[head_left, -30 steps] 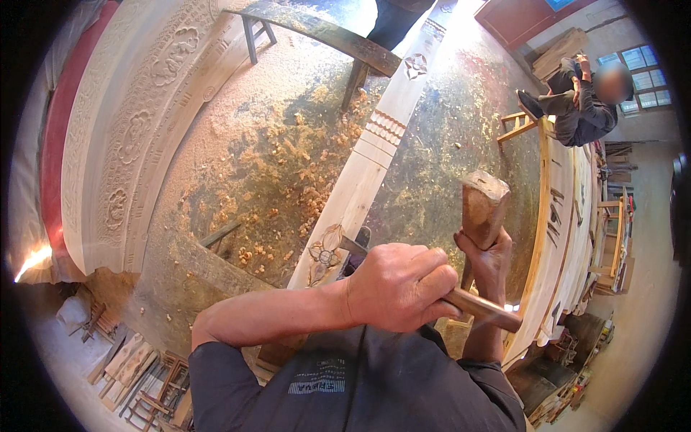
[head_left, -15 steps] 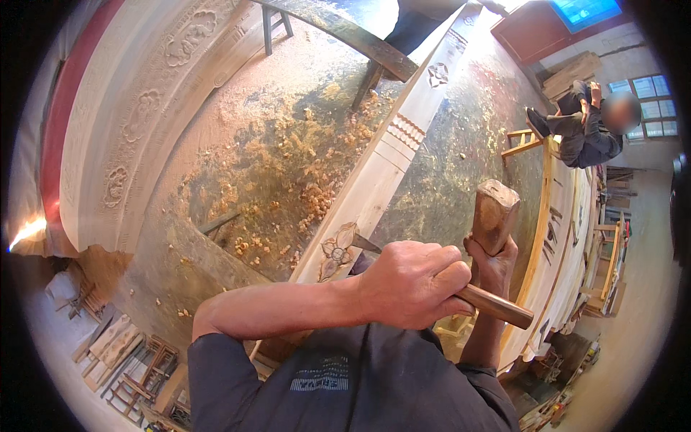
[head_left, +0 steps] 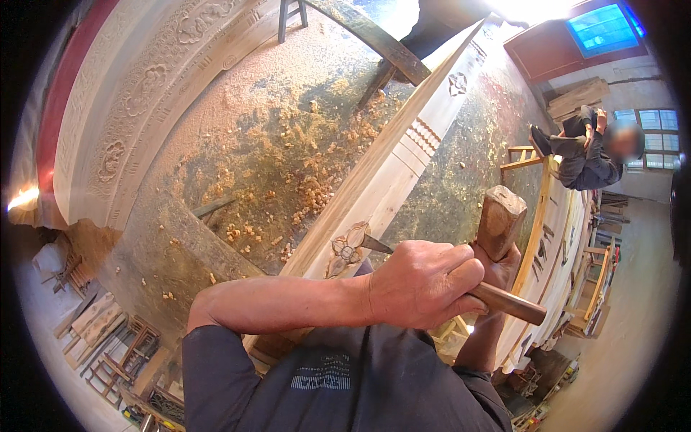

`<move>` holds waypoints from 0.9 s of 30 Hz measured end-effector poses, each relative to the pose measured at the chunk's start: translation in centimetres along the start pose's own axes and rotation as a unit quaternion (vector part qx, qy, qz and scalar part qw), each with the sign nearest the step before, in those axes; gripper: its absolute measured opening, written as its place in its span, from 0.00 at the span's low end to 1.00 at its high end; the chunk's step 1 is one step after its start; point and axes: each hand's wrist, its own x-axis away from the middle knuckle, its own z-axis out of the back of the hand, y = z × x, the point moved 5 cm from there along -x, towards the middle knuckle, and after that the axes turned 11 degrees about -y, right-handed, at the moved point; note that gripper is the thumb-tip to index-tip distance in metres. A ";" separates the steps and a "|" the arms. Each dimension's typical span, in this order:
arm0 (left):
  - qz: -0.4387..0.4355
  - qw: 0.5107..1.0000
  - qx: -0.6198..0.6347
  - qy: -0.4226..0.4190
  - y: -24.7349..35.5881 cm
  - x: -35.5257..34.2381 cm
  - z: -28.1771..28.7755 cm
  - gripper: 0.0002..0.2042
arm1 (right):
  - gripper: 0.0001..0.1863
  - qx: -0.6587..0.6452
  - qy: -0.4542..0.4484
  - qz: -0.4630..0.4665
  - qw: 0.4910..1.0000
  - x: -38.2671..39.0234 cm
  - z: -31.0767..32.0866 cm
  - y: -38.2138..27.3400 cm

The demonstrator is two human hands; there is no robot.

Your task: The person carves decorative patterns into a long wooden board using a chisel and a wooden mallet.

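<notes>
A long pale wooden beam [head_left: 392,169] runs diagonally away from me, with a carved flower [head_left: 346,252] near its close end. My left hand [head_left: 426,284] is closed around a chisel [head_left: 512,303]. The wooden handle sticks out to the right of the fist, and the narrow metal blade points left, its tip at the upper right edge of the flower. Just beyond the handle, my right hand [head_left: 505,269] grips a blocky wooden mallet [head_left: 502,219]. The mallet's head is raised and apart from the chisel; its grip is mostly hidden.
Wood shavings [head_left: 309,198] litter the floor left of the beam. A large carved panel [head_left: 137,115] stands at the far left. To the right, several tools lie on a long pale workpiece [head_left: 551,266]. A seated person [head_left: 586,151] is at the far right. A trestle [head_left: 374,43] supports the far side.
The whole view has shifted slightly, so the beam appears farther right. The chisel tip stays by the flower's edge. My right hand and the mallet have come slightly nearer to my left hand.
</notes>
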 end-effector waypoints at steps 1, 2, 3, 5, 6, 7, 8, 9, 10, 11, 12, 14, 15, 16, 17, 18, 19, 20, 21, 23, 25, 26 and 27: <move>0.011 1.000 0.003 0.005 -0.1 -0.2 0.1 0.21 | 0.13 -0.007 0.007 0.003 1.000 0.0 0.1 0.3; 0.021 1.000 0.006 0.010 -0.3 -0.4 0.2 0.21 | 0.13 -0.015 0.014 0.006 1.000 0.1 0.4 0.8; 0.041 0.999 0.013 0.027 -0.6 -0.6 0.5 0.21 | 0.20 0.012 -0.001 0.020 1.000 -0.4 2.4 2.5; 0.084 0.994 0.024 0.062 -1.7 -0.9 1.0 0.21 | 0.24 0.054 0.009 0.102 0.993 0.1 2.8 0.7; 0.088 0.993 0.020 0.081 -2.0 -1.2 1.4 0.21 | 0.26 0.085 0.026 0.138 0.986 0.5 3.2 -0.2; 0.089 0.992 0.018 0.084 -2.1 -1.2 1.5 0.22 | 0.28 0.137 0.053 0.166 0.975 0.3 4.1 -0.9; 0.091 0.992 0.017 0.086 -2.1 -1.2 1.6 0.22 | 0.30 0.173 0.091 0.202 0.960 0.0 5.5 -1.9; 0.093 0.991 0.016 0.092 -2.1 -1.1 1.7 0.22 | 0.31 0.167 0.124 0.253 0.945 -0.4 7.2 -3.9; 0.094 0.991 0.018 0.095 -2.1 -1.1 1.8 0.22 | 0.33 0.146 0.152 0.296 0.932 -0.5 8.8 -5.5; 0.095 0.991 0.020 0.097 -2.0 -1.0 2.0 0.22 | 0.35 0.116 0.167 0.335 0.920 -0.3 10.0 -7.6; 0.096 0.990 0.022 0.097 -2.0 -0.9 2.1 0.22 | 0.34 0.045 0.143 0.349 0.925 -0.2 10.7 -9.9; 0.101 0.989 0.036 0.101 -2.3 -0.9 2.3 0.22 | 0.32 -0.087 0.100 0.373 0.918 0.5 12.2 -15.4; 0.106 0.988 0.034 0.102 -2.3 -0.8 2.4 0.22 | 0.33 -0.131 0.071 0.378 0.914 0.1 12.1 -16.5; 0.105 0.988 0.036 0.102 -2.3 -0.7 2.4 0.22 | 0.35 -0.174 0.044 0.380 0.907 -0.3 12.1 -17.6; 0.104 0.988 0.039 0.103 -2.3 -0.6 2.4 0.22 | 0.38 -0.207 0.024 0.367 0.906 -0.9 11.1 -18.0; 0.099 0.988 0.050 0.103 -2.3 -0.6 2.2 0.21 | 0.39 -0.078 0.032 0.387 0.918 -0.3 9.6 -19.3; 0.098 0.989 0.038 0.099 -2.1 -0.3 2.4 0.21 | 0.39 0.030 0.037 0.410 0.911 -0.4 7.7 -20.0; 0.092 0.991 0.038 0.094 -2.2 -0.2 2.3 0.21 | 0.37 0.298 0.071 0.434 0.847 0.5 4.5 -21.3; 0.084 0.991 0.041 0.092 -2.1 0.0 2.4 0.20 | 0.35 0.308 0.077 0.439 0.840 0.0 5.5 -21.5; 0.080 0.989 0.063 0.105 -2.0 -0.4 2.6 0.20 | 0.31 0.335 0.096 0.445 0.825 -0.2 7.9 -22.2; 0.082 0.989 0.059 0.113 -2.1 -0.4 2.6 0.20 | 0.29 0.115 0.112 0.427 0.890 -1.5 11.0 -20.0; 0.079 0.989 0.061 0.113 -2.2 -0.4 2.5 0.19 | 0.27 0.127 0.129 0.411 0.893 -0.9 9.5 -20.3; 0.079 0.989 0.057 0.113 -2.3 -0.4 2.4 0.19 | 0.26 0.132 0.144 0.396 0.897 -0.5 7.9 -20.4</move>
